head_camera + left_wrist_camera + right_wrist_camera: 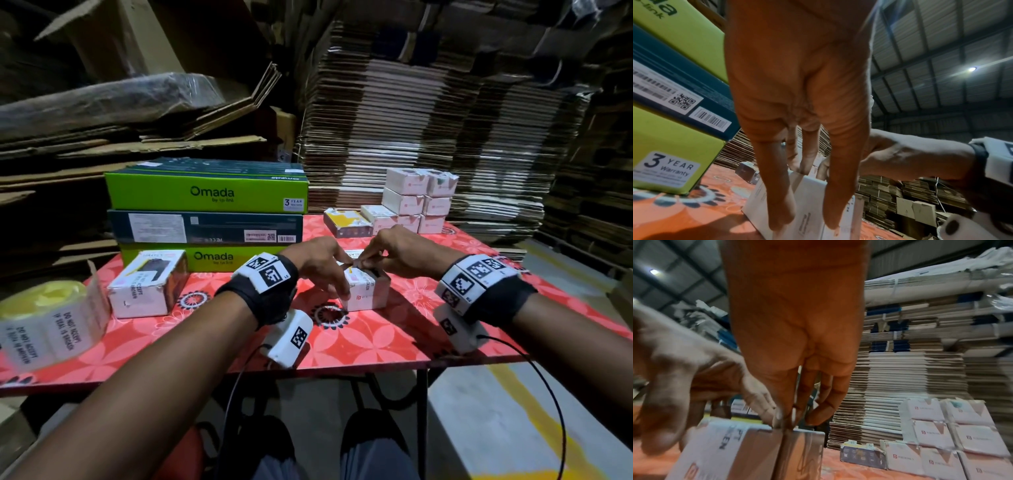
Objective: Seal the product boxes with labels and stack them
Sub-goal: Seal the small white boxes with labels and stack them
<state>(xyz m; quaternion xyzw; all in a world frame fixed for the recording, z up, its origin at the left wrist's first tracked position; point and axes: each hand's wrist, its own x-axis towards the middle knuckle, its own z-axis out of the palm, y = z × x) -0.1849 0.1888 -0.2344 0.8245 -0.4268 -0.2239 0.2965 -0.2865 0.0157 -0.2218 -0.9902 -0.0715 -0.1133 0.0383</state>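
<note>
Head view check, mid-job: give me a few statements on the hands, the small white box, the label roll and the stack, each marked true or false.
1. Both hands, left hand and right hand, meet on top of the small white box. True.
2. The label roll lies at the table's right edge. False: it is at the left edge.
3. The stack of white boxes stands at the far right of the red table. True.
4. The green Omada boxes sit on the floor. False: they are stacked on the table.

Both hands point(781, 412) apparently pinch the box point(748, 451) top.
</note>
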